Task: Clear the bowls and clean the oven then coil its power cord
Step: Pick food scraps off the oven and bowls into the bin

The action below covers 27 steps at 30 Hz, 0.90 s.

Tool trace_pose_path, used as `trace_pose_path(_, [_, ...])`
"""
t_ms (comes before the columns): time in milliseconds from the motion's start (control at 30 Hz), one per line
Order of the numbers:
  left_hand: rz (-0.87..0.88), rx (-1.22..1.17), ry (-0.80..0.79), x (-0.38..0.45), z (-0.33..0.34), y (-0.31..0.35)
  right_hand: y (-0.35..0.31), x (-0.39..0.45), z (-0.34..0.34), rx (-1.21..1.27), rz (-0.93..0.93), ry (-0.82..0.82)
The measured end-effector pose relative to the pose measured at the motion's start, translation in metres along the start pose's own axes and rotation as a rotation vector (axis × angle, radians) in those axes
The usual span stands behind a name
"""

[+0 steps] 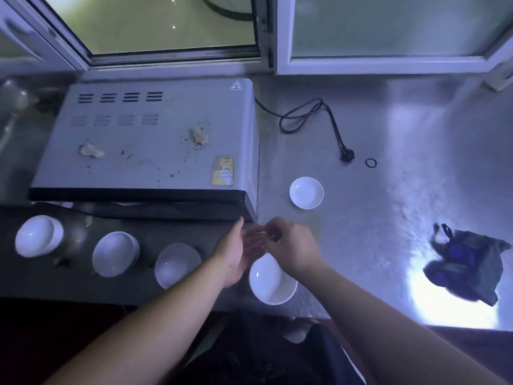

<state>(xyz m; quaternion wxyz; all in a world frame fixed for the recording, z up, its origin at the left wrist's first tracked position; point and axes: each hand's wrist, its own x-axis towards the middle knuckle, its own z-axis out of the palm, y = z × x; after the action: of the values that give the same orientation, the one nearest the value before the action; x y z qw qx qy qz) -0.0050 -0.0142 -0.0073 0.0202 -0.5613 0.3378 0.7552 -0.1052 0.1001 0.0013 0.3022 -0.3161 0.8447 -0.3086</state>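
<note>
A white oven (155,140) sits on the steel counter, its top strewn with crumbs and two lumps of food (90,151). Its black power cord (308,115) lies loose to the right, the plug beside a small black band (371,162). Three white bowls (37,236) (115,254) (176,263) stand in a row in front of the oven. A fourth bowl (273,284) sits under my hands, and a small dish (306,192) lies further back. My left hand (238,251) is open, palm up. My right hand (291,245) pinches its fingers together above it; what they hold is too small to tell.
A dark crumpled cloth (469,265) lies on the counter (388,218) at the right. A window (166,29) stands open behind the oven. A glass object (14,98) sits at the far left. The counter's front edge runs just below the bowls.
</note>
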Motion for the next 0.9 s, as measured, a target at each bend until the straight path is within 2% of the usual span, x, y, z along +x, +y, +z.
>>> trace_pose_path(200, [-0.066, -0.167, -0.038, -0.007, 0.0, -0.002, -0.01, -0.001, 0.018, -0.042, -0.028, -0.075])
trace_pose_path(400, [-0.098, -0.222, -0.051, -0.008, -0.004, -0.003, -0.006, 0.002, 0.006, -0.003, -0.053, -0.055])
trace_pose_path(500, [-0.109, -0.227, -0.016, -0.006, -0.009, -0.003, 0.013, 0.019, -0.002, -0.053, 0.028, -0.026])
trace_pose_path(667, [-0.122, -0.242, 0.03, -0.007, -0.017, -0.002, 0.054, 0.043, -0.02, -0.197, 0.219, -0.085])
trace_pose_path(900, [-0.146, -0.268, 0.073, -0.002, -0.031, -0.009, 0.079, 0.061, 0.004, -0.317, 0.18, -0.196])
